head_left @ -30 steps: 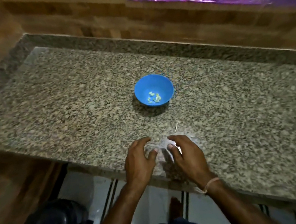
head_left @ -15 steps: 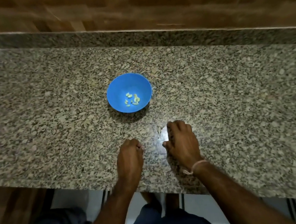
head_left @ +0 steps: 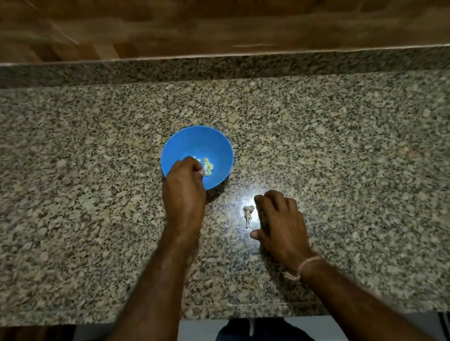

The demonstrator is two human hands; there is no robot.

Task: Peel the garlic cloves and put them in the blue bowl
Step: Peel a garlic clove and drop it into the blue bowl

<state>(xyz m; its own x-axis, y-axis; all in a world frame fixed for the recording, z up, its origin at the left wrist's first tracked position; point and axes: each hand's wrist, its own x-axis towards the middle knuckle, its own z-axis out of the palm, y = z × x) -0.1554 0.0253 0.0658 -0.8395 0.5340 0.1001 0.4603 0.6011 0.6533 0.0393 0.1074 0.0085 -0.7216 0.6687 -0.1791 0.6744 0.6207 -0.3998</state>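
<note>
Spanning most of the view, the speckled stone worktop [head_left: 74,194] runs back to a wooden wall [head_left: 194,22]. Near its middle stands the blue bowl [head_left: 209,143], upright, with a small heap of pale peeled cloves [head_left: 208,164] on its floor.

The left hand [head_left: 184,188] reaches over the bowl's near-left rim, knuckles up and fingers curled down into it, with the fingertips just beside the heap. The curl hides whether a clove is pinched there or has already dropped, so I cannot tell. The right hand [head_left: 280,220] rests on the worktop, well to the right of the bowl and nearer the person. Its fingers are bent, its tips are on the stone, and it holds nothing that shows. A thin thread [head_left: 306,265] circles its wrist. Just left of its fingers lies a scrap of dry skin [head_left: 247,214], apart from the bowl.

The step looks like delivering a peeled clove. To do it well:

- Keep the fingertips low inside the bowl before letting go, so the clove does not bounce out.
- Do not lean on the rim, because a light bowl could tip or slide.
- Keep the skin on the worktop, clear of the bowl.

No unpeeled cloves show, so the task seems near its end.
</note>
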